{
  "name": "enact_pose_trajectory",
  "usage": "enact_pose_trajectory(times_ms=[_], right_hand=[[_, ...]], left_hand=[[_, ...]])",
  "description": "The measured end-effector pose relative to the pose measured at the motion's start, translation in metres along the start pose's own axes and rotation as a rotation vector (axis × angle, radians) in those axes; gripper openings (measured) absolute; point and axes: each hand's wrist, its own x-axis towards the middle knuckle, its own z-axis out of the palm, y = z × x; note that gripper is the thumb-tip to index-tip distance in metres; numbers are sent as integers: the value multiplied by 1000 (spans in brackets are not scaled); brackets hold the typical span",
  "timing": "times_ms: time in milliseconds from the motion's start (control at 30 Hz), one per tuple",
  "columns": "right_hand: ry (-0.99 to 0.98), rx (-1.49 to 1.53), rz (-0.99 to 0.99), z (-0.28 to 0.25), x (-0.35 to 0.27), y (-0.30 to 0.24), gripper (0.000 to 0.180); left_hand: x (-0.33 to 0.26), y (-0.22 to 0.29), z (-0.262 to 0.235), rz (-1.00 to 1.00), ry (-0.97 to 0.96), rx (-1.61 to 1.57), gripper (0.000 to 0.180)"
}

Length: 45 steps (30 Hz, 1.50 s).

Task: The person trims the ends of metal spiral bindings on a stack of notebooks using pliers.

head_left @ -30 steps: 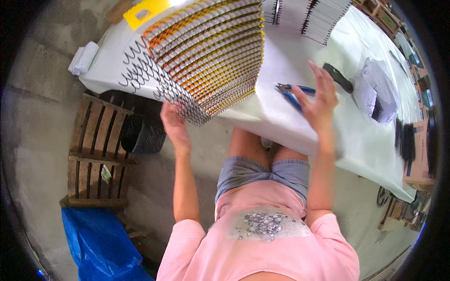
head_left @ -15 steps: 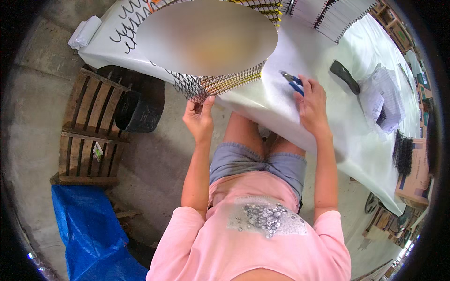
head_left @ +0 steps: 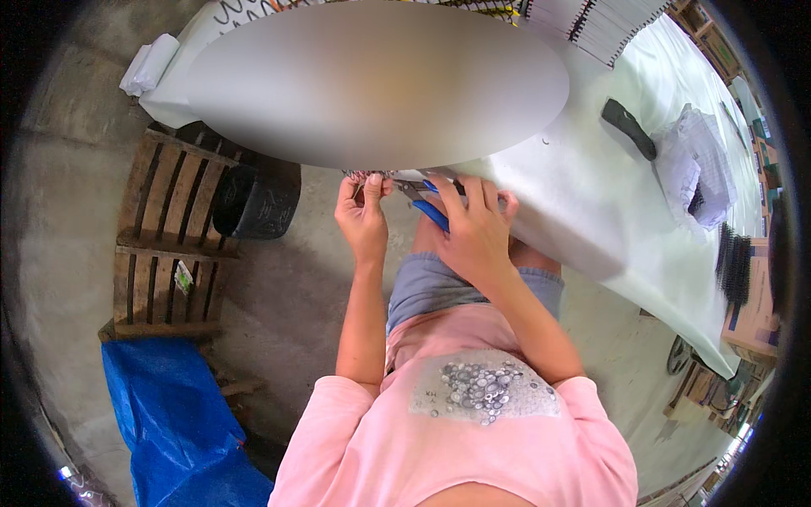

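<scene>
At the table's near edge, my left hand (head_left: 363, 218) pinches the end of a spiral binding coil (head_left: 355, 174) between thumb and fingers. Most of the coiled stack lies under a large blurred patch. My right hand (head_left: 477, 226) is wrapped round blue-handled pliers (head_left: 433, 213). Their metal jaws point left, close beside my left fingertips; whether they touch the coil I cannot tell. A small dark snippet (head_left: 546, 142) rests on the white table cover (head_left: 583, 190) to the right.
Loose black coils (head_left: 232, 14) lie far left, bound sheets (head_left: 583, 29) far right. A black handle-shaped object (head_left: 628, 129) and a plastic bag (head_left: 701, 160) sit on the right. Black coils (head_left: 733, 266) stand by a cardboard box (head_left: 754, 296). A black bin (head_left: 269, 203) adjoins a wooden pallet (head_left: 173, 220).
My right hand has swung left with the pliers, from over the table to beside my left hand. My left hand keeps its pinch almost in place. The blurred patch has grown wider.
</scene>
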Motion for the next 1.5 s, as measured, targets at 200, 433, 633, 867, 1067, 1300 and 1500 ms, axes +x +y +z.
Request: enact_pose_trajectory(times_ms=[200, 433, 633, 867, 1067, 1300, 1500], right_hand=[[37, -12, 20, 5, 5, -4, 57], [25, -12, 9, 5, 8, -4, 54], [12, 67, -16, 10, 9, 0, 49], [-29, 155, 28, 20, 8, 8, 44], [-41, 82, 12, 4, 1, 8, 44], [60, 20, 39, 4, 9, 4, 50], [71, 78, 20, 7, 16, 0, 49]], left_hand=[[-1, 2, 5, -1, 53, -23, 13], [0, 0, 4, -9, 36, -42, 13], [1, -3, 3, -9, 37, -57, 12], [1, -5, 2, -16, 20, -71, 13], [1, -1, -3, -35, -6, -59, 14], [-3, 1, -2, -77, -13, -62, 14], [-2, -2, -5, -64, -14, -52, 16]])
